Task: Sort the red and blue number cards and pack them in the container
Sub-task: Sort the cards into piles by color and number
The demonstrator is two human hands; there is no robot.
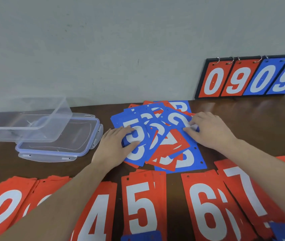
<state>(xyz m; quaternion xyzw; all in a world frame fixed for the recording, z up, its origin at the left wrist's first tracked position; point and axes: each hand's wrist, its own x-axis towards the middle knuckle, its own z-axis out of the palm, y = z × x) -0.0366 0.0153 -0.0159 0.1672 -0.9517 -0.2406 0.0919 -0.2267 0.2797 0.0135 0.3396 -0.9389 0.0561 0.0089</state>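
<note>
A mixed heap of blue and red number cards (pixel 164 145) lies in the middle of the brown table. My left hand (pixel 115 146) rests flat on a blue card with a 5 or 3 (pixel 134 153) at the heap's left side, fingers straight. My right hand (pixel 209 131) is at the heap's upper right, its fingertips pinching the edge of a blue card (pixel 174 119). Along the near edge lie sorted red stacks: 2 (pixel 4 206), 4 (pixel 96 214), 5 (pixel 141 202), 6 (pixel 206 209), 7 (pixel 246 192). The clear container (pixel 25 122) stands at the left.
The container sits partly on its blue-rimmed lid (pixel 65 145). A flip scoreboard (pixel 249 77) showing 0 9 0 9 leans on the wall at the back right. Blue card corners (pixel 143 236) show at the bottom edge. Bare table lies right of the heap.
</note>
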